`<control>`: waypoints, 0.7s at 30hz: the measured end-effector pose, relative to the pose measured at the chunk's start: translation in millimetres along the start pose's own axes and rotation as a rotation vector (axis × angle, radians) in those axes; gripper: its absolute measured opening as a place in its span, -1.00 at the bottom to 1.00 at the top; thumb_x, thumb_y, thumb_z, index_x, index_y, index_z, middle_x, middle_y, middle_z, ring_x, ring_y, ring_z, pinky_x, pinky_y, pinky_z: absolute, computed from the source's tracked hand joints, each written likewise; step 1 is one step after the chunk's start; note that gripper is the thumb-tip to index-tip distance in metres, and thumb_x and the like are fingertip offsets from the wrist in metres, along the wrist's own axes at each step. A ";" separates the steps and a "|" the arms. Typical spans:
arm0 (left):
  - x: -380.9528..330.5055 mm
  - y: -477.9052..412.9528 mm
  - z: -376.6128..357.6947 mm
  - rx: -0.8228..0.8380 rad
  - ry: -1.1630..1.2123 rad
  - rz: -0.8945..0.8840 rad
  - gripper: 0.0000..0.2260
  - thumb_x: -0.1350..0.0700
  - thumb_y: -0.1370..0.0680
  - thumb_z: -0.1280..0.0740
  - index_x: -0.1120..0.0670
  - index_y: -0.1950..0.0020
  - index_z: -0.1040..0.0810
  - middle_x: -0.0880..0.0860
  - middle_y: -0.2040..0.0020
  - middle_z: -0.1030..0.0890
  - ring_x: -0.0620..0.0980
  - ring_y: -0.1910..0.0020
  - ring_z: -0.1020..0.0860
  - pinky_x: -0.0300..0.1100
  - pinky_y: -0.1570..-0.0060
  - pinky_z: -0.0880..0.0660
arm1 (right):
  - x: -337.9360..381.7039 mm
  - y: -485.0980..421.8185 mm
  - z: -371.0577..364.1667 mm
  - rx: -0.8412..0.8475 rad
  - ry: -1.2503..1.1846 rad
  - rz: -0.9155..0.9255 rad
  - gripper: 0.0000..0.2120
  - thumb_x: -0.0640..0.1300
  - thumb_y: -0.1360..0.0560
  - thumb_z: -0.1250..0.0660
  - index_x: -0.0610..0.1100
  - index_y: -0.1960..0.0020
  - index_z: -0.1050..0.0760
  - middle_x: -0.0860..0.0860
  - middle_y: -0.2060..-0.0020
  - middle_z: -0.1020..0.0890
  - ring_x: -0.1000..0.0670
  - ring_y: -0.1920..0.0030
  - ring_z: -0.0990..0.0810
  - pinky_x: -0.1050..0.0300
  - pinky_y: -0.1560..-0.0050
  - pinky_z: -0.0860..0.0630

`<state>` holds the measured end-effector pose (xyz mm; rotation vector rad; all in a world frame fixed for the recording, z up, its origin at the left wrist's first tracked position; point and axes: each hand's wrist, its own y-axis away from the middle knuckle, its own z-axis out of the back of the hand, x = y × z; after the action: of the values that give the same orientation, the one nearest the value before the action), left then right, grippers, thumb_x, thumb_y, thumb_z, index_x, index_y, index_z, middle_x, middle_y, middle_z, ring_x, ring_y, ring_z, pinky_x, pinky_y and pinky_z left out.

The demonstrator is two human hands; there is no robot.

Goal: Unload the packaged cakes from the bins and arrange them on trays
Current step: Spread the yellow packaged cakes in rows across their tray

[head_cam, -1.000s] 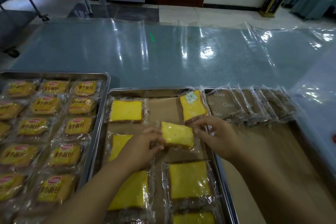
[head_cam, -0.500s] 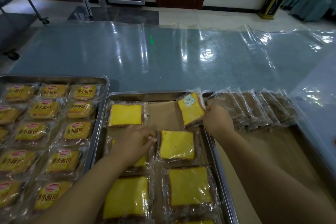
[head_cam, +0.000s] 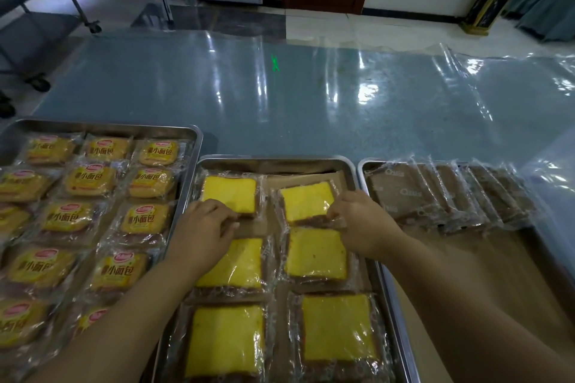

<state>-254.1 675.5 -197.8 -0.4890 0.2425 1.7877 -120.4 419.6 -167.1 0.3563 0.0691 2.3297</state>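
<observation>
Items in my head view, logged from the remote station. Middle tray [head_cam: 273, 161], steel, lined with brown paper [head_cam: 300, 178], on a table [head_cam: 193, 96] covered in clear film. It holds six wrapped yellow cakes in two columns of three. Far-left cake [head_cam: 228, 193]: lies flat at the far left corner. Left hand [head_cam: 202, 227]: over its near edge, fingers bent down onto the wrapper; I cannot tell whether they pinch the film or only press it. Far-right cake [head_cam: 306, 200]: slightly skewed, its near edge overlapping the wrapper of the middle-right cake [head_cam: 315, 253]. Right hand [head_cam: 361, 221]: at that cake's near right corner, thumb and fingertips nipping the loose wrapper there. Middle-left cake [head_cam: 239, 264]: partly under the left wrist. Near-left cake [head_cam: 225, 339] and near-right cake [head_cam: 337, 326]: flat, side by side, untouched. Left tray [head_cam: 102, 127]: just beside the middle tray, filled with rows of small orange-labelled bread packs [head_cam: 93, 180]. Right tray [head_cam: 362, 166]: just beside the middle tray on the other side, with a row of brown wrapped packs [head_cam: 435, 196] overlapping like shingles along its far end, bare paper nearer me. Both forearms enter from the bottom edge.
</observation>
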 end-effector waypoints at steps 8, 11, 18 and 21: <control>1.3 -5.8 -14.0 0.154 -0.078 -0.055 -0.63 -0.02 -0.59 -0.21 0.01 -0.39 -0.40 0.01 -0.45 -0.31 0.06 -0.45 -0.13 -0.07 -0.41 -0.07 | 34.8 -10.6 -26.1 0.192 0.045 -0.026 -0.50 0.14 -0.59 -0.08 0.08 -0.50 -0.10 -0.01 -0.53 -0.04 -0.16 -0.51 0.09 -0.14 -0.47 -0.01; 6.9 -11.1 -19.4 0.245 -0.151 -0.035 -0.56 -0.14 -0.60 -0.09 -0.06 -0.46 -0.27 -0.05 -0.52 -0.15 0.02 -0.50 -0.01 -0.04 -0.43 -0.04 | 36.5 -15.2 -38.9 0.226 0.095 -0.122 -0.45 0.23 -0.58 0.04 0.08 -0.52 0.03 -0.03 -0.54 0.09 -0.23 -0.50 0.18 -0.19 -0.45 0.06; 11.3 -21.5 -22.2 0.249 -0.168 -0.055 -0.55 -0.17 -0.58 -0.10 -0.07 -0.45 -0.29 -0.04 -0.50 -0.20 0.02 -0.47 -0.06 0.03 -0.44 -0.11 | 30.8 -38.1 -45.6 0.179 0.129 -0.202 -0.39 0.28 -0.56 0.10 0.06 -0.53 0.10 -0.07 -0.53 0.15 -0.26 -0.49 0.23 -0.19 -0.45 0.14; 9.2 -22.8 -20.5 0.251 -0.150 -0.057 -0.56 -0.16 -0.58 -0.12 -0.06 -0.44 -0.31 -0.04 -0.49 -0.21 0.01 -0.46 -0.08 0.02 -0.43 -0.12 | 26.8 -40.6 -44.2 0.165 0.093 -0.188 -0.39 0.28 -0.56 0.05 0.06 -0.53 0.06 -0.05 -0.54 0.13 -0.23 -0.49 0.24 -0.17 -0.45 0.16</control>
<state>-230.1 681.2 -218.1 -0.1801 0.3397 1.7009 -122.5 469.7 -209.6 0.3092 0.3276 2.1583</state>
